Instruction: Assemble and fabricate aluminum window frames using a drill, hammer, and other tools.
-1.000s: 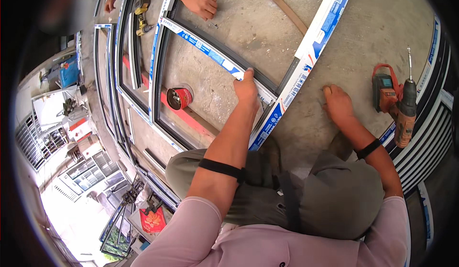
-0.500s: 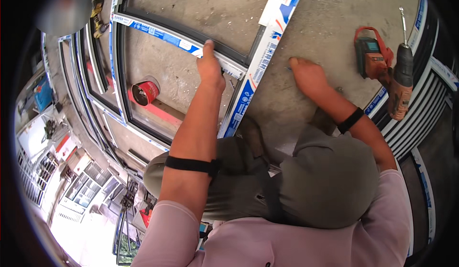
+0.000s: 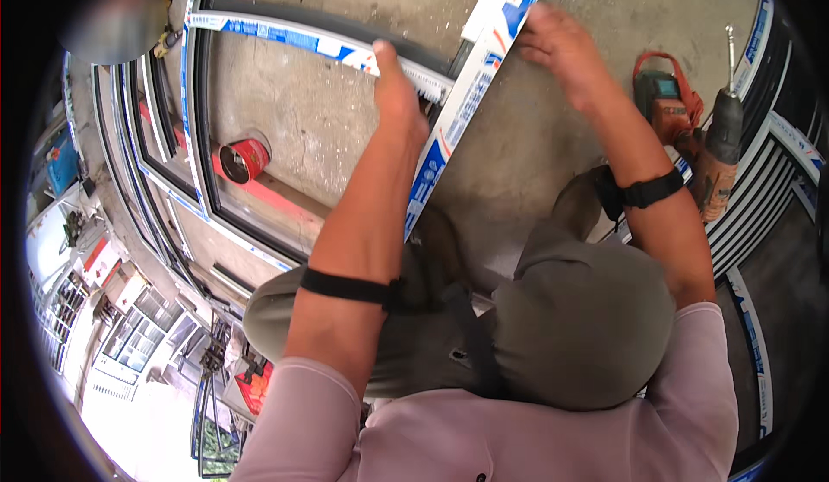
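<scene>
A window frame (image 3: pixel 458 119) with blue-and-white protective film lies in front of me. My left hand (image 3: pixel 400 93) grips its crossbar close to the joint with the right-hand bar, thumb on top, the other fingers mostly hidden below. My right hand (image 3: pixel 566 54) is at the outer edge of that right-hand bar, farther from me than the joint. Its fingers bend against the edge, slightly blurred. Whether a small thing is also in them is hidden. A red tin (image 3: pixel 244 160) stands inside the frame's opening, left of my left forearm.
To the right, a cordless drill (image 3: pixel 721 149) with a long bit lies beside a red-and-black tool with a dark screen (image 3: pixel 665 93). Slatted panels (image 3: pixel 760 197) lie beyond. More frames (image 3: pixel 129 128) and a yellow power tool (image 3: pixel 168 41) are at the left, near a blurred person's head (image 3: pixel 117 15).
My right hand has moved away from me, up to the right-hand bar; a small thin thing showed at its fingertips before. My left hand and the crossbar's right end have shifted farther away.
</scene>
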Action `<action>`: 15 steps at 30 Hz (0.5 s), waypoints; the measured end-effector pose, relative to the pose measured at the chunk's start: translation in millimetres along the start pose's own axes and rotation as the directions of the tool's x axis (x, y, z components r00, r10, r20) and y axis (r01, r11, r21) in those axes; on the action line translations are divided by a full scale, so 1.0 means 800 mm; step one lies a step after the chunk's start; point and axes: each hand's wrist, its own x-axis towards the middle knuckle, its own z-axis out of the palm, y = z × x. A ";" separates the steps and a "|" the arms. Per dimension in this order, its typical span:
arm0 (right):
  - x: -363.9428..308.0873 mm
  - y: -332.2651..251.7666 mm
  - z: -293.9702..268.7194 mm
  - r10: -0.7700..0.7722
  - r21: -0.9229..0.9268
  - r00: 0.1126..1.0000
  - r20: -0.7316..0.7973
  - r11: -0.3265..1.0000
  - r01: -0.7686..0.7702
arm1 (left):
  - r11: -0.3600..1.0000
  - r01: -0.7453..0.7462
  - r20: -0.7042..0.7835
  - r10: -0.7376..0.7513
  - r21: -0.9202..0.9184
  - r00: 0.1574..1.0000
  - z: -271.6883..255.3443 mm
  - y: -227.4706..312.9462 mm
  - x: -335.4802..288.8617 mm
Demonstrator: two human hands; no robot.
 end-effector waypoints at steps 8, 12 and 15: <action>0.014 0.003 0.006 0.069 -0.101 0.994 0.091 0.993 -0.059 | 0.997 0.024 0.250 -0.041 0.073 0.967 0.034 0.010 0.020; 0.017 0.010 -0.005 0.034 -0.224 0.997 0.073 0.974 -0.017 | 0.995 0.054 0.247 -0.074 0.087 0.966 0.034 0.009 0.023; -0.003 0.040 -0.016 -0.069 -0.254 0.997 -0.015 0.965 0.063 | 0.992 0.058 0.267 -0.085 0.108 0.960 0.033 0.007 0.022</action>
